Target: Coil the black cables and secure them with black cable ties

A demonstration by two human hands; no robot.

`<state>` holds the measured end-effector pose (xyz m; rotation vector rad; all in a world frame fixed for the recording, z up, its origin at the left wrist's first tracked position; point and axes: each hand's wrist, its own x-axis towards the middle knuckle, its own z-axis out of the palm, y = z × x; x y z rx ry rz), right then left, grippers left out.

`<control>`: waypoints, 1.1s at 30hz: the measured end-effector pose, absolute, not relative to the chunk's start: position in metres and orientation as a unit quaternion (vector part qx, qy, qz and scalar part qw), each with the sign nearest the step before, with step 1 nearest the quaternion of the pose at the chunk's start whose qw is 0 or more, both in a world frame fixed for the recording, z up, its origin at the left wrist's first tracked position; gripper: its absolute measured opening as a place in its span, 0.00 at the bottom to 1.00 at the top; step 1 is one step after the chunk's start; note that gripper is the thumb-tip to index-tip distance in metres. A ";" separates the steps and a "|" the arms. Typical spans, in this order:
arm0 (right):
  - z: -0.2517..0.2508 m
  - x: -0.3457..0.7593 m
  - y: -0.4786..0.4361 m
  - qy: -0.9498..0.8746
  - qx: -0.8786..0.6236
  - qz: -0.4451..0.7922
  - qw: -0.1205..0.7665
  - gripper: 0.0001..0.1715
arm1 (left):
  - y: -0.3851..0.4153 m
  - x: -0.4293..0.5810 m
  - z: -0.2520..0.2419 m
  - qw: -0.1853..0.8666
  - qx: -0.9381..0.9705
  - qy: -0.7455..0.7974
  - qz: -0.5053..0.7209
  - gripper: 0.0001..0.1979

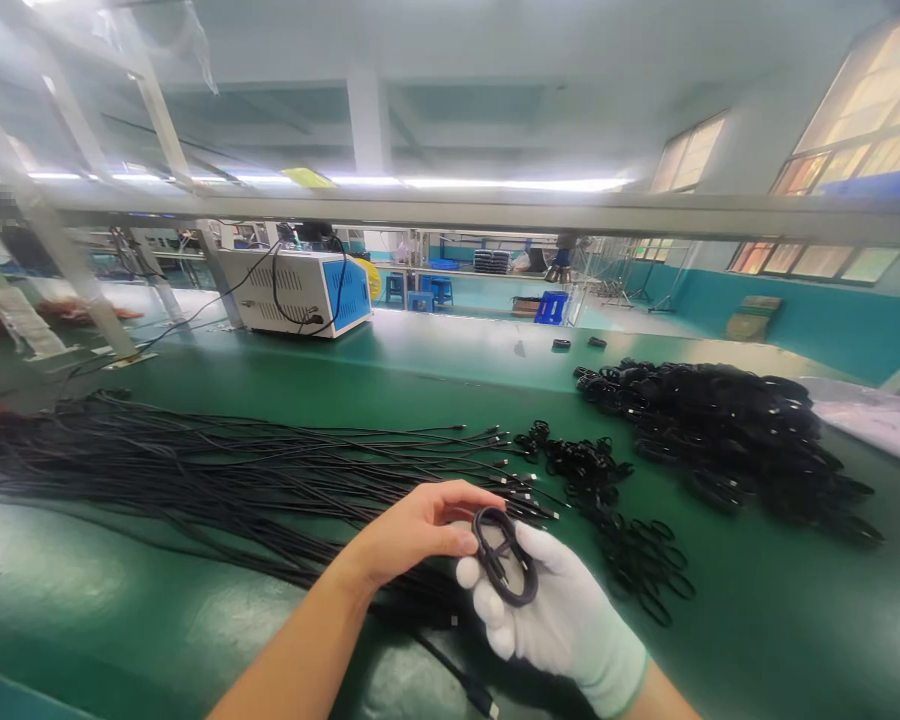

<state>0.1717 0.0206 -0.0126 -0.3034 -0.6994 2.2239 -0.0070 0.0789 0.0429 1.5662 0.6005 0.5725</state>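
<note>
A small coil of black cable lies across the fingers and palm of my right hand, which wears a white glove and faces up. My bare left hand grips the upper left edge of that coil, thumb in front and forefinger over the top. Long straight black cables stretch out under and behind my left arm, their plug ends near my hands. A larger plug lies below my hands. Small black loops are heaped just beyond my right hand.
A big pile of coiled black cables is at the right of the green table. Two small black pieces lie near the far edge. A white and blue machine stands at the back left, under a metal rail. A clear plastic bag lies far right.
</note>
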 end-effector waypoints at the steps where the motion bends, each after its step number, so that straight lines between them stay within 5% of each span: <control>1: -0.012 0.170 0.020 -0.288 -0.130 0.865 0.389 0.29 | 0.079 -0.006 0.040 0.634 0.683 0.262 0.253 0.20; 7: -0.009 0.171 0.021 -0.411 -0.281 0.728 0.471 0.25 | 0.080 -0.003 0.035 0.507 0.726 0.373 0.279 0.16; 11: -0.011 0.172 0.022 -0.373 -0.210 0.775 0.465 0.21 | 0.077 -0.005 0.035 0.529 0.703 0.346 0.326 0.16; 17: -0.017 0.162 0.022 -0.342 -0.177 0.795 0.469 0.18 | 0.069 0.009 0.016 0.388 0.731 0.375 0.418 0.14; 25: -0.015 0.159 0.021 -0.311 -0.169 0.806 0.474 0.12 | 0.071 0.015 0.008 0.367 0.728 0.365 0.449 0.12; 29: -0.008 0.160 0.020 -0.359 -0.206 0.775 0.477 0.20 | 0.068 0.015 0.010 0.354 0.740 0.369 0.437 0.12; 33: 0.008 0.162 0.016 -0.497 -0.418 0.609 0.457 0.29 | 0.073 0.009 0.012 0.369 0.755 0.371 0.396 0.18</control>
